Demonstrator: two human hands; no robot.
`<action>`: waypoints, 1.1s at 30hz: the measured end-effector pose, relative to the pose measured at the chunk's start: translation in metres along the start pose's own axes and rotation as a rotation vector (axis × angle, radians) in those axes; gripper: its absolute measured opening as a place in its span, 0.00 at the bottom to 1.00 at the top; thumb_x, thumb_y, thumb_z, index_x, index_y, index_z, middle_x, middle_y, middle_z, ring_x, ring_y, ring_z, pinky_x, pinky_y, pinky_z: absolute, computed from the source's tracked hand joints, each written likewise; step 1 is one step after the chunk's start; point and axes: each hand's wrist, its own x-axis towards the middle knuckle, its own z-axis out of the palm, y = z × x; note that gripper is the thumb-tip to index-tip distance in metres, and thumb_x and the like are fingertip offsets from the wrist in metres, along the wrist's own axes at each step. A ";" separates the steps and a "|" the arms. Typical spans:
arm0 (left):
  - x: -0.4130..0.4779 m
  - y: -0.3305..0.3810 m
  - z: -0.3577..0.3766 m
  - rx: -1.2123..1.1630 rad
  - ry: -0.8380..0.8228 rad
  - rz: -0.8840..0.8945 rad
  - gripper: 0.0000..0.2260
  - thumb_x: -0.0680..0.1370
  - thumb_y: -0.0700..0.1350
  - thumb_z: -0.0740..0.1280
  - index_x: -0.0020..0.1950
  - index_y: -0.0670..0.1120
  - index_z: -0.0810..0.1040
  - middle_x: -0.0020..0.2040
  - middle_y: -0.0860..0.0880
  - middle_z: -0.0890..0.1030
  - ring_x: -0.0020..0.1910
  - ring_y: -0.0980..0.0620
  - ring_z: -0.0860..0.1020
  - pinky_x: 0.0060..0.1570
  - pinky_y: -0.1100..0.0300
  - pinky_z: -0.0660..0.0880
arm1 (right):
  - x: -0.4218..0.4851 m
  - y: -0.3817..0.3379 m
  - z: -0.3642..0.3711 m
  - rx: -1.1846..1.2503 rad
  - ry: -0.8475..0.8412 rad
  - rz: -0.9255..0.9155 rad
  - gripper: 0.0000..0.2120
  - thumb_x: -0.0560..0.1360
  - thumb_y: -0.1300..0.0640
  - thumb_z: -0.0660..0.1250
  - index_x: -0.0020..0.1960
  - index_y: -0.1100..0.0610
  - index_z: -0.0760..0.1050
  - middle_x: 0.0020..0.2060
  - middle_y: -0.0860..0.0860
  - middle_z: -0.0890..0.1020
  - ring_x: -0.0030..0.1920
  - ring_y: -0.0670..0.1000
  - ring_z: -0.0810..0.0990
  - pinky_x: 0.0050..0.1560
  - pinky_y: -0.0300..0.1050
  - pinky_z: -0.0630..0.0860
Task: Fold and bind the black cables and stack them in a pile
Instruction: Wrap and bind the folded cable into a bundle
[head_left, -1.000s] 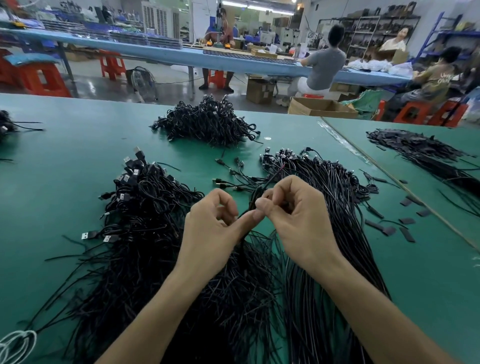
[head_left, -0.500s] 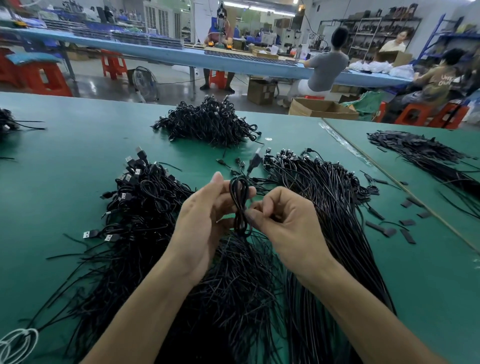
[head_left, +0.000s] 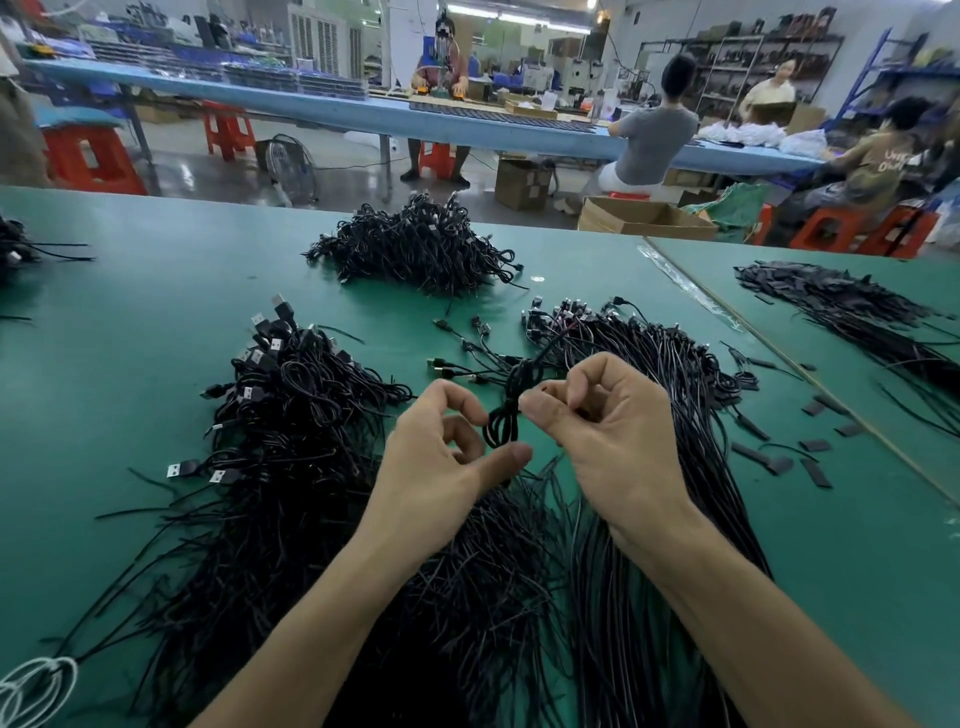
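A folded black cable (head_left: 508, 410) is held upright between the hands, above the bench (head_left: 130, 312). It is pinched at its waist by the right hand (head_left: 613, 436), whose thumb and forefinger are closed on the cable while the other fingers are curled toward the palm. The left hand (head_left: 436, 467) is curled round the cable's lower loop: the forefinger is laid against the loop's left side and the thumb is set under it. From the top of the fold one strand is led away, beyond the right hand, toward a sheaf (head_left: 654, 358) of long unfolded cables that is spread under the right hand and wrist. Under and to the left of the left hand a heap (head_left: 291, 410) of tangled cables is seen, with USB plugs showing along its far and left edges. Well beyond both hands a pile (head_left: 415, 249) of folded cables is laid on the bench. To the right of the right hand, small black strips (head_left: 774, 462) are scattered on the green surface. A few loose plugs (head_left: 457, 343) are seen just beyond the hands.
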 end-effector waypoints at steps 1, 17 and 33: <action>0.000 0.000 0.001 -0.019 -0.007 -0.032 0.16 0.71 0.48 0.78 0.47 0.50 0.72 0.28 0.53 0.76 0.24 0.55 0.70 0.27 0.64 0.67 | 0.000 0.000 0.001 0.008 -0.004 -0.002 0.22 0.71 0.68 0.75 0.33 0.46 0.70 0.32 0.46 0.81 0.40 0.44 0.83 0.44 0.34 0.77; 0.009 0.010 -0.015 -0.372 0.030 -0.130 0.12 0.66 0.39 0.77 0.47 0.42 0.80 0.43 0.44 0.86 0.36 0.52 0.83 0.33 0.64 0.78 | -0.008 0.004 0.009 0.107 -0.201 0.212 0.14 0.74 0.72 0.70 0.38 0.58 0.69 0.30 0.49 0.81 0.32 0.42 0.78 0.35 0.33 0.74; 0.054 -0.076 -0.114 0.273 0.745 -0.067 0.14 0.80 0.49 0.68 0.65 0.50 0.79 0.49 0.49 0.83 0.47 0.48 0.81 0.52 0.51 0.80 | -0.023 0.037 0.007 -0.085 -0.295 0.456 0.04 0.79 0.61 0.68 0.49 0.57 0.73 0.40 0.53 0.87 0.33 0.46 0.79 0.33 0.38 0.74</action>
